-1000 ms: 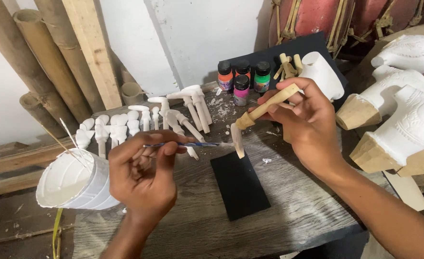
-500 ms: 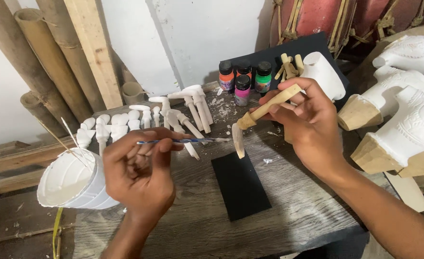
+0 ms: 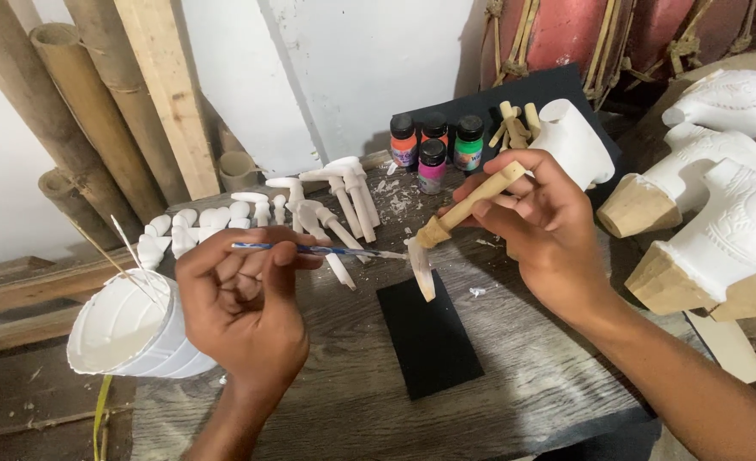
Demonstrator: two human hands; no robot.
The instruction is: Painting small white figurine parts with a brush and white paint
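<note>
The right hand (image 3: pixel 557 230) has its fingers clamped on a small bare-wood carved piece (image 3: pixel 459 224), a pale angled stick whose lower blade is coated white, held above the table (image 3: pixel 515 358). From nine o'clock, the left hand (image 3: pixel 241 307) pinches a thin blue-handled brush (image 3: pixel 310 250), whose tip touches the blade.

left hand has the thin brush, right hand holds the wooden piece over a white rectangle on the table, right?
Not quite: the rectangle on the table is black, not white, as the head view shows. The rest holds: the left hand has the thin brush, and the right hand holds the wooden piece above it.
</note>
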